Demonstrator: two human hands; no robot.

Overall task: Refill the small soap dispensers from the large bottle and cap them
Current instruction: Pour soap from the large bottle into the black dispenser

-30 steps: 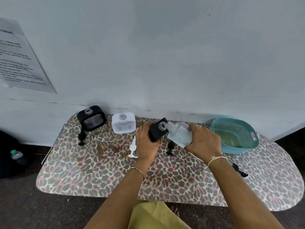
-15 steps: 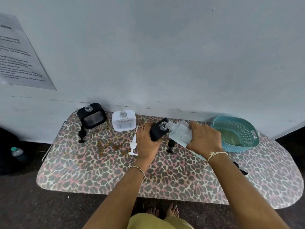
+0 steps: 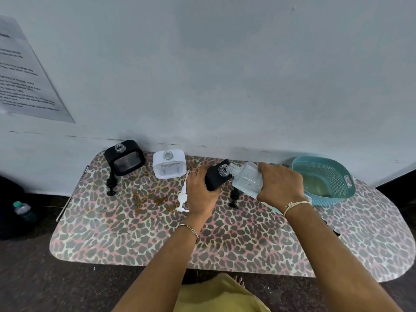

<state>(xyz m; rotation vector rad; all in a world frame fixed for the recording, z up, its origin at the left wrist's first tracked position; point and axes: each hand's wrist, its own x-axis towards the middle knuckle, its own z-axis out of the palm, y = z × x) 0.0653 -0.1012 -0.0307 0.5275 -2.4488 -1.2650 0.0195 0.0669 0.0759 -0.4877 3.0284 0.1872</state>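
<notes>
The right hand [image 3: 279,185] has shifted slightly toward the back edge of the surface [image 3: 225,244], carrying the body of the clear, square-sided large bottle [image 3: 247,179] with it, tipped a touch more at the black small dispenser [image 3: 216,179]

Clear glossy plastic bottle [image 3: 246,179], matt black dispenser [image 3: 217,179], perforated teal plastic basket [image 3: 333,176]

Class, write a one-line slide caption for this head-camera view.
Right hand tilts the clear bottle to a black dispenser gripped by the left hand at the leopard-print table.

Plain room: leopard-print table [image 3: 135,239], printed wall notice [image 3: 24,75].
</notes>
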